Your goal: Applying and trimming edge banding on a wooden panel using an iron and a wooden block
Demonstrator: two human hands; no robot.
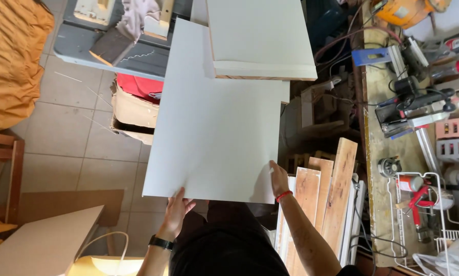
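Far left: an orange cloth (12,56) lies bunched over the upper left corner, above a wooden frame (9,174) standing on the tiled floor (61,138).
Lower left: a pale board (40,245) lies flat on a stand, just left of your left forearm.
Left hand: your left hand (177,212) grips the near edge of the white panel (214,128) close to its lower left corner; the thumb lies on top, the fingers curl beneath, out of sight. A black watch (160,242) sits on that wrist.
Panel position: the white panel is held flat and slightly tilted in the centre of the view, above the floor and a torn cardboard box (132,110). Its far end runs under a thicker white board (257,38) resting on top.
Right hand: your right hand (279,179) clamps the panel's lower right corner; the thumb presses on the top face, the fingers close together along the edge. A red band (283,195) circles the wrist.
Right of panel: wooden planks (324,189) lean side by side, just beside your right forearm.
Far right: a workbench (377,153) carries a power tool (416,105) and a white wire rack (423,204).
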